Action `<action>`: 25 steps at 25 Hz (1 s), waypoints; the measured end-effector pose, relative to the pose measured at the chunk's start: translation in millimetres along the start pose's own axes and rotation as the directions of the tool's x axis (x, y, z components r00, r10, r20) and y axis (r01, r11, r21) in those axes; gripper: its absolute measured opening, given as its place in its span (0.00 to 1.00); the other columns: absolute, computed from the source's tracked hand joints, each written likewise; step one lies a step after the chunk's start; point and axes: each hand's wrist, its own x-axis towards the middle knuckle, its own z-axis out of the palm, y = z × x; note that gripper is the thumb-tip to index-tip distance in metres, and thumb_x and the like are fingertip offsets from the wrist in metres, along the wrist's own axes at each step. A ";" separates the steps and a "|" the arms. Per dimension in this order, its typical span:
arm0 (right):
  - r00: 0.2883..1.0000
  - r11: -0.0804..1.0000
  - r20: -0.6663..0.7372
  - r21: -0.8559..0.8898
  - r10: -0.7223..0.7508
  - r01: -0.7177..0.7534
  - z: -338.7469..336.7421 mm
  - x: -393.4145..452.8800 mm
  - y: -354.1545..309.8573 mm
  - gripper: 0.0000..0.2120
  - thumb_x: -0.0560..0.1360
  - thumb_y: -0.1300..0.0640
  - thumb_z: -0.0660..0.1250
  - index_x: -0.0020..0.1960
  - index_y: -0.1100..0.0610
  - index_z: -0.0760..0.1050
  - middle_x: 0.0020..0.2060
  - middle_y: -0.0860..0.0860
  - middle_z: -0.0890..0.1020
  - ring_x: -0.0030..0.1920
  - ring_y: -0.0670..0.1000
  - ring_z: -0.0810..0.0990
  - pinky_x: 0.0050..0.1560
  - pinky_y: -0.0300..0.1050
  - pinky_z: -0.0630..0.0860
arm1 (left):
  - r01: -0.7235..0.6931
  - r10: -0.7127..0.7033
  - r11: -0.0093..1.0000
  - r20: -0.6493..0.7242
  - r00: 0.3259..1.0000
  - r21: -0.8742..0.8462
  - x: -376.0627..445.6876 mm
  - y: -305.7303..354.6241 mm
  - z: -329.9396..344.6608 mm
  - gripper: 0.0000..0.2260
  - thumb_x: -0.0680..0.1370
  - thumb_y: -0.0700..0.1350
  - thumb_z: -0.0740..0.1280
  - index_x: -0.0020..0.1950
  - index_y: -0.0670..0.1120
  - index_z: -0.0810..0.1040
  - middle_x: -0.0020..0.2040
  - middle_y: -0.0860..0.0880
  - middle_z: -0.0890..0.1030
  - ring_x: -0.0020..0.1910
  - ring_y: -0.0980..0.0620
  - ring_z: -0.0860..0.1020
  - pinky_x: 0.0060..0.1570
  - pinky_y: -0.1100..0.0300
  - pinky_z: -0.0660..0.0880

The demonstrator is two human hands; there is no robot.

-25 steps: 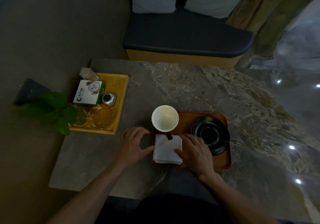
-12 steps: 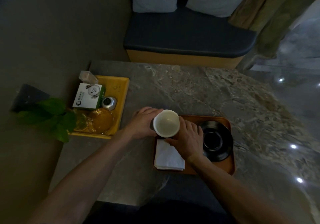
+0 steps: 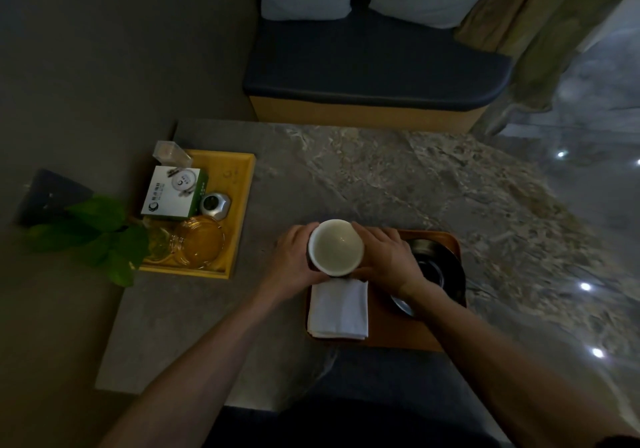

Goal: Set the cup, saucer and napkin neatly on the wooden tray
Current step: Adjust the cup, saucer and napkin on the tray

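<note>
A white cup [image 3: 335, 247] stands upright at the far left corner of the wooden tray [image 3: 391, 333]. My left hand [image 3: 294, 257] wraps its left side and my right hand [image 3: 382, 257] wraps its right side. A folded white napkin [image 3: 339, 309] lies flat on the tray's left part, just in front of the cup. The black saucer [image 3: 440, 271] rests on the tray's right part, partly hidden by my right wrist.
A yellow tray [image 3: 239, 212] at the left holds a white and green box [image 3: 173, 193], a small metal pot [image 3: 214, 205], glass dishes [image 3: 199, 241] and a clear container. Green leaves [image 3: 93, 236] overhang the table's left edge. A dark bench seat [image 3: 374, 66] stands beyond the marble table [image 3: 398, 177].
Both hands left the napkin and moved forward to the cup. They now clasp it from either side, closer than half a second ago.
</note>
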 end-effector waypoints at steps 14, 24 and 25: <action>0.981 0.998 -0.186 -0.031 0.048 -0.055 12.9 -38.9 16.9 0.16 0.72 0.48 0.72 0.59 0.46 0.77 0.52 0.47 0.83 0.55 0.52 0.76 0.54 0.53 0.71 | -0.152 0.116 0.980 0.249 0.961 0.128 24.6 -1.0 -30.3 0.46 0.62 0.52 0.80 0.75 0.54 0.61 0.74 0.52 0.66 0.73 0.49 0.60 0.70 0.53 0.57; 0.963 0.996 -0.259 -0.045 0.067 -0.081 8.9 -32.9 17.7 0.10 0.75 0.49 0.67 0.55 0.44 0.79 0.51 0.46 0.84 0.51 0.53 0.76 0.49 0.52 0.68 | -0.058 0.052 0.997 0.095 0.994 0.058 6.4 0.6 -12.1 0.43 0.59 0.57 0.81 0.70 0.56 0.66 0.67 0.53 0.72 0.67 0.53 0.67 0.62 0.56 0.63; 0.964 0.995 -0.255 -0.048 0.069 -0.084 7.0 -31.1 18.4 0.10 0.75 0.51 0.67 0.55 0.44 0.79 0.51 0.46 0.84 0.52 0.53 0.76 0.50 0.52 0.68 | -0.029 0.026 0.998 0.071 0.997 0.047 0.9 0.3 -6.4 0.43 0.59 0.57 0.81 0.70 0.57 0.65 0.67 0.53 0.71 0.66 0.55 0.66 0.61 0.56 0.64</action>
